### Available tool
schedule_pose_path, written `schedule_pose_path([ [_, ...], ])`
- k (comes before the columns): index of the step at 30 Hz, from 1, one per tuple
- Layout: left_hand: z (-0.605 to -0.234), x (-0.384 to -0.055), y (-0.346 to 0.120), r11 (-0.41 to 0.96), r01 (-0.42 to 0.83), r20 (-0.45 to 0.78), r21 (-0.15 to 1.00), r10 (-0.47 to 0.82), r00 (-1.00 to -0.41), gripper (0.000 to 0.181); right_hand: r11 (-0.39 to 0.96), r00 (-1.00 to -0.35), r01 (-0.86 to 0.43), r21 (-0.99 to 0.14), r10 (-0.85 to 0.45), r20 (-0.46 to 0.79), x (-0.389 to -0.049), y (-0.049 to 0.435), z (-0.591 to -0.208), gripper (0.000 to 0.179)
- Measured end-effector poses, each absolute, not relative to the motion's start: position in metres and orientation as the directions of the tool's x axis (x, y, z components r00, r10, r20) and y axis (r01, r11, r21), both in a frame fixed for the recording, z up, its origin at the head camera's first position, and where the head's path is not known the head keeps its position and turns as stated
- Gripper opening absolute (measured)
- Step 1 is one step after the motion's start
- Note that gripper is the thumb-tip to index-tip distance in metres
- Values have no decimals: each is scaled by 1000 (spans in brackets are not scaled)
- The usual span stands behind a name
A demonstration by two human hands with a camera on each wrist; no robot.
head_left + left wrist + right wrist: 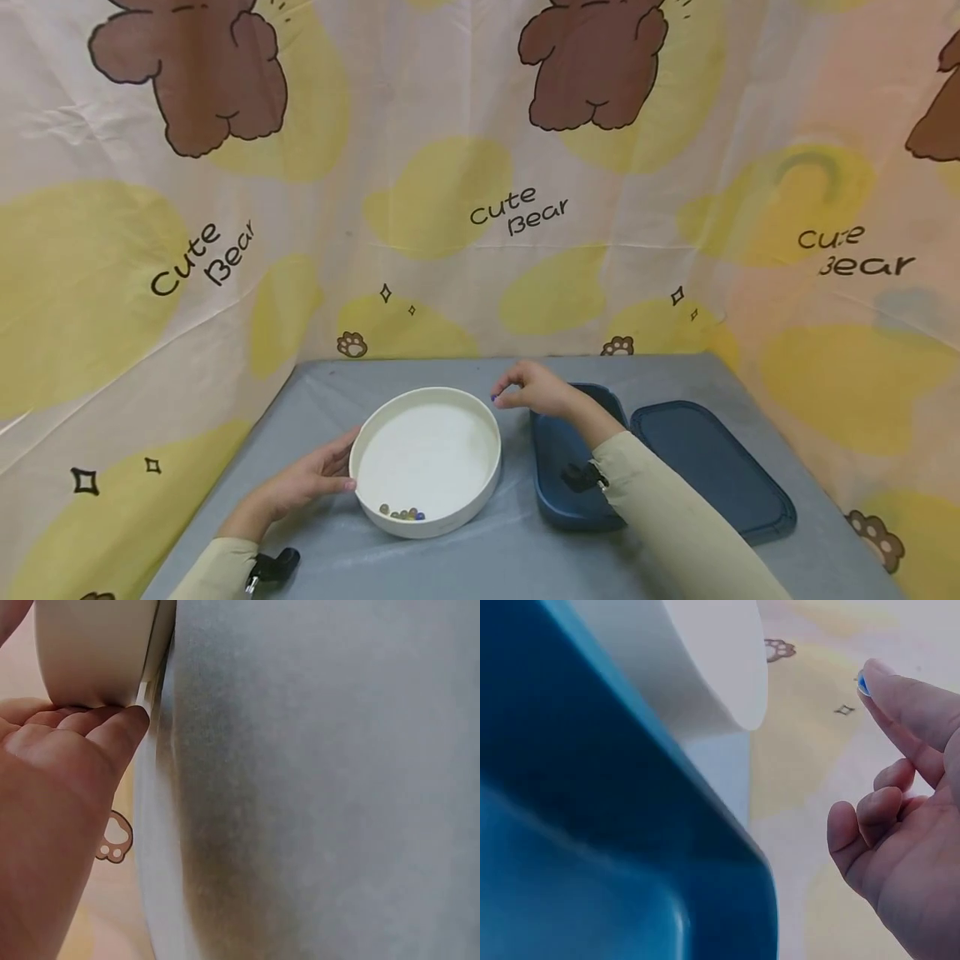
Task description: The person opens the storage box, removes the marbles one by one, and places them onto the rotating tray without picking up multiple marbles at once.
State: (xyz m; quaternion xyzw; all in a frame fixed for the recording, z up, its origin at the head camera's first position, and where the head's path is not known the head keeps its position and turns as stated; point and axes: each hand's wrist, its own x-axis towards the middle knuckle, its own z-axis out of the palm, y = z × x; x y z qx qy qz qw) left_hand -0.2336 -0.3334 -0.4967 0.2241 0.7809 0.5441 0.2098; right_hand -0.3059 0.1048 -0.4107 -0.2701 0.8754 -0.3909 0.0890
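Note:
A round white tray with a low wall is on the grey table. Several small marbles, brownish and blue, are gathered along its near inner edge. My left hand holds the tray's left side, the thumb near the rim. In the left wrist view, the fingers meet the tray wall. Beyond the tray's right rim, my right hand is raised, pinching a blue marble between thumb and index finger. Its other fingers are curled loosely.
A deep dark blue container stands right of the tray, partly under my right forearm. Its flat blue lid lies farther right. A bear-printed curtain surrounds the table's back and sides.

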Motion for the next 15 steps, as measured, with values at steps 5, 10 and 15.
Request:
schedule_pose_path([
  [5, -496, -235, -331, 301, 125, -75, 945, 574, -815, 97, 534, -830, -410, -739, -555, 59, -312, 88, -414, 14],
  [10, -498, -235, -332, 291, 133, -63, 947, 578, -814, 97, 513, -814, -420, -748, -578, 61, -315, 67, -414, 15],
  [15, -498, -233, -331, 284, 140, -54, 948, 581, -812, 97, 527, -813, -419, -740, -580, 48, -314, 48, -416, 12],
])
